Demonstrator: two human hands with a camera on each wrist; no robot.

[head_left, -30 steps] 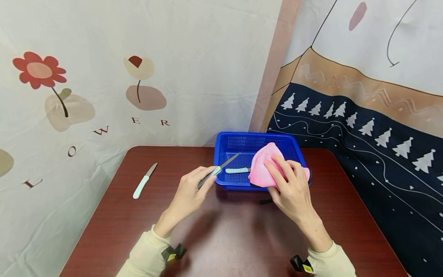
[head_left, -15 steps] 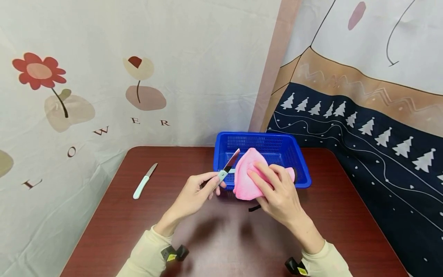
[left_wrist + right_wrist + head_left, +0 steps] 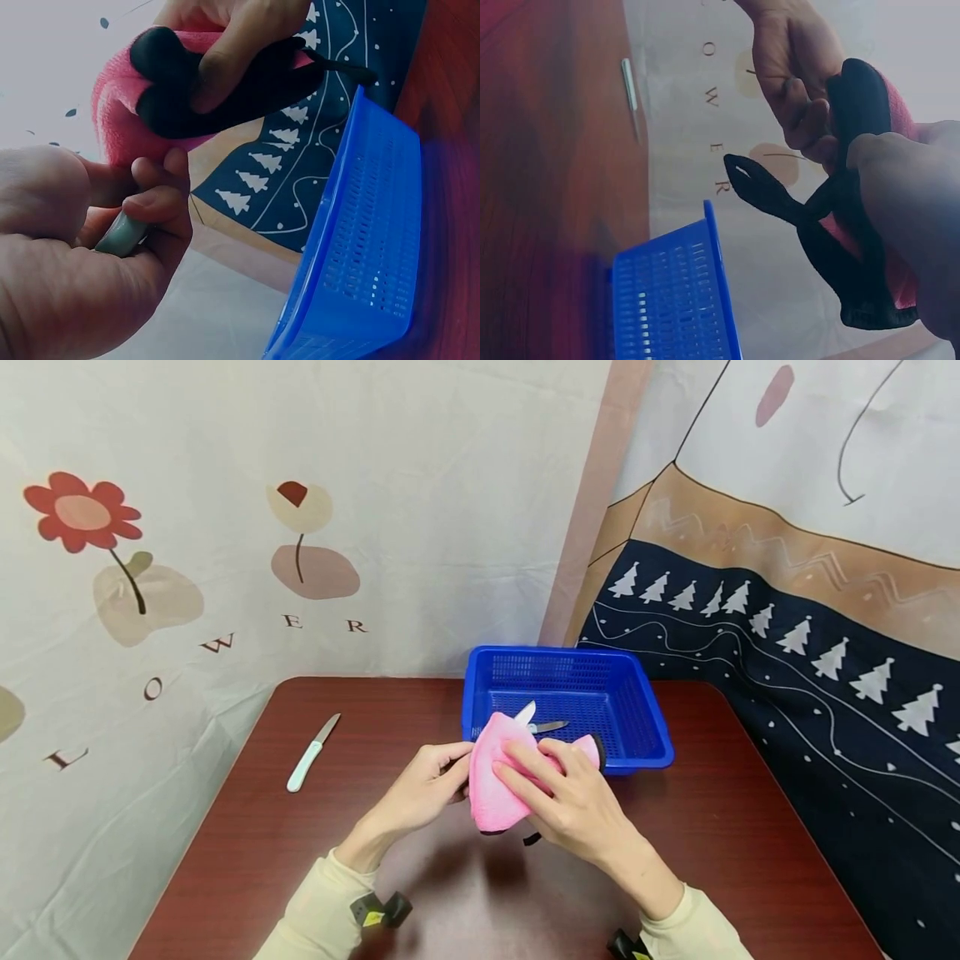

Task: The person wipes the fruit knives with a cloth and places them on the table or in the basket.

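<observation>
My left hand (image 3: 416, 789) grips a knife by its pale green handle (image 3: 124, 234), whose end shows between curled fingers in the left wrist view. The blade (image 3: 527, 713) pokes out behind a pink cloth (image 3: 498, 777) with black trim and a black loop (image 3: 761, 184). My right hand (image 3: 581, 806) holds this cloth over the knife, thumb on the black side. Most of the held knife is hidden by cloth and fingers. A second knife (image 3: 551, 727) lies in the blue basket (image 3: 660, 727), its handle mostly covered from view.
Another knife (image 3: 303, 766) with a pale handle lies on the left of the brown table (image 3: 247, 877), blade pointing away. The perforated basket stands at the table's back edge, just beyond both hands. Printed fabric (image 3: 450, 485) hangs behind.
The right hand has drawn the cloth left and towards the person, along the held knife, so it covers more of it. The left hand has turned the blade slightly and stayed near its place.
</observation>
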